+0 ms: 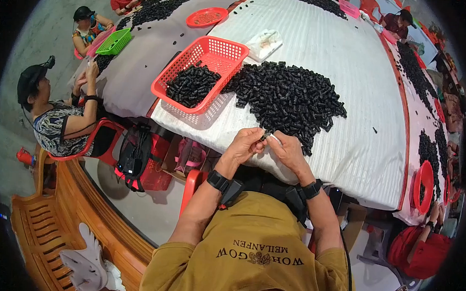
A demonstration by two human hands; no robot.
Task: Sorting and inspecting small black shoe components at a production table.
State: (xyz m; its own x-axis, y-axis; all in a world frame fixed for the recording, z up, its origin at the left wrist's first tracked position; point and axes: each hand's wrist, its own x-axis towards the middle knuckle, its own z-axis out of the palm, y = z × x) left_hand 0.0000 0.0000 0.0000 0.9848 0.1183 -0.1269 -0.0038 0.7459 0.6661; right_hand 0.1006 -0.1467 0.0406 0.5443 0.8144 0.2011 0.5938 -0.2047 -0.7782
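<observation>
My left hand and my right hand meet over the table's near edge, fingers pinched together. Between the fingertips is a small black part, mostly covered by them. Something white shows at my right thumb; whether it is a wrap or a held object is unclear. Just beyond my hands spreads a large heap of short black cylindrical parts. To its left stands a red plastic basket with perforated walls, holding more such black parts. Both my wrists wear black straps.
A white packet lies behind the heap. A red round tray and a green basket are farther left. A person sits at the left table; others work around. A wooden bench and a black backpack are at left.
</observation>
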